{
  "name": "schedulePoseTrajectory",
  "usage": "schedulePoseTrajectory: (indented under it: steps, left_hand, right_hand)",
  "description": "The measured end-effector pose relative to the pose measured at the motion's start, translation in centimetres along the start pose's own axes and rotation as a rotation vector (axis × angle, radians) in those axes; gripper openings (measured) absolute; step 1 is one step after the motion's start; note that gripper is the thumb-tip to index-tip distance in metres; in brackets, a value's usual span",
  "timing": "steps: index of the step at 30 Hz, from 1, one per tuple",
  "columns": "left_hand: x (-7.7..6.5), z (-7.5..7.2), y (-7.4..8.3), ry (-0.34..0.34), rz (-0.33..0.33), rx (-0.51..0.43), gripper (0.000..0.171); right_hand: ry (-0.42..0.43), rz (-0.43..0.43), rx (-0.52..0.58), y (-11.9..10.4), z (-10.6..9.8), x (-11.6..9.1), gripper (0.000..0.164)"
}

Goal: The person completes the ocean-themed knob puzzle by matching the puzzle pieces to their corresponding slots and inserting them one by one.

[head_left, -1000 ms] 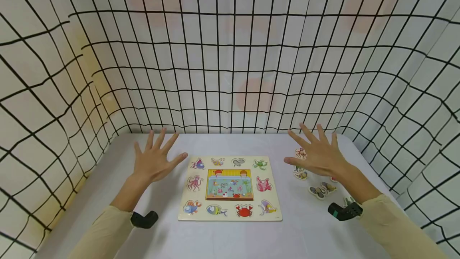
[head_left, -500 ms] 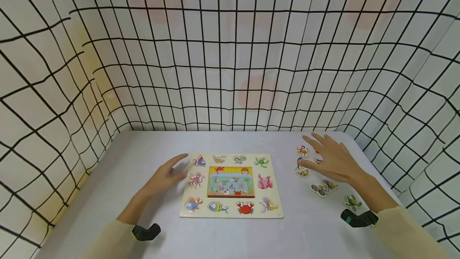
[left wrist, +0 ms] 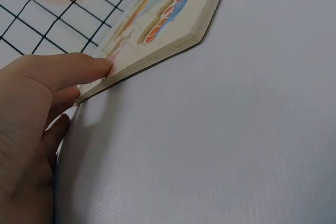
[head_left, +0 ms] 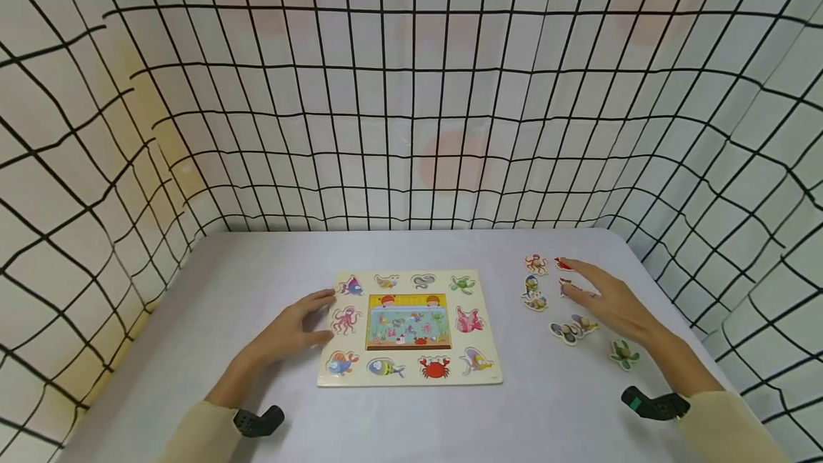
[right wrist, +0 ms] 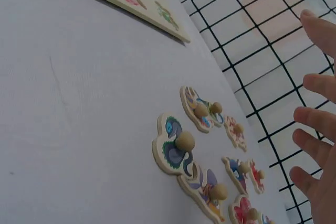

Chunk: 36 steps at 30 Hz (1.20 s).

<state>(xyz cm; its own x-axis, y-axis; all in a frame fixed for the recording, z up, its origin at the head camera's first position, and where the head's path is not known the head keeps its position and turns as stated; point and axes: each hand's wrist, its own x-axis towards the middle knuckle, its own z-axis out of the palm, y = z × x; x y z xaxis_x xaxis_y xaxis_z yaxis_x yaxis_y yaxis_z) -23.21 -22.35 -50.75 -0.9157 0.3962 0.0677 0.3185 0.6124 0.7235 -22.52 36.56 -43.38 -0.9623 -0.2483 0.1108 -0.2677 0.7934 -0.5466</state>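
A cream puzzle board (head_left: 411, 381) with sea-animal shapes round an aquarium picture lies flat on the table. My left hand (head_left: 283, 329) is at its left edge; in the left wrist view the thumb (left wrist: 86, 69) touches the board's edge, with the other fingers lower along it. Over at the right, my right hand (head_left: 620, 309) hovers with fingers extended above loose knobbed puzzle pieces, holding nothing. Beneath or beside it are a red piece (head_left: 563, 264), an octopus piece (head_left: 536, 264) and a green turtle piece (head_left: 624, 354). A seahorse piece (right wrist: 173, 150) shows its round wooden knob in the right wrist view.
The white-covered table (head_left: 411, 424) is enclosed at the back and sides by a black wire grid (head_left: 411, 118) before white sheeting. More loose pieces, such as a purple-winged one (right wrist: 202, 187), lie in small clusters right of the board.
Both spread hands have come down and their fingers drawn closer together. The left now touches the board's left edge; the right has shifted rightward and lower over the loose pieces. The board stays put.
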Motion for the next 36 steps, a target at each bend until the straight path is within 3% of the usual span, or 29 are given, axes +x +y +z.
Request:
schedulePoseTrajectory:
  steps: [6,14,23,36]
  left_hand:
    - [0.0,-0.2,-0.1,-0.023,0.011,0.008,0.074]
    - [-0.6,-0.8,0.3,-0.005,-0.034,0.022,0.075]
    - [-0.1,-0.3,0.3,-0.020,-0.010,-0.005,0.073]
    - [-0.1,-0.3,0.0,-0.029,-0.027,0.007,0.074]
  right_hand:
    - [0.083,-0.015,0.061,2.4,0.0,-2.0,0.049]
    - [0.133,-0.016,0.006,5.9,1.1,-5.1,0.034]
    - [0.263,-0.038,-0.093,8.6,2.1,-9.1,0.018]
    - [0.276,-0.185,-0.155,8.7,1.7,-8.8,0.025]
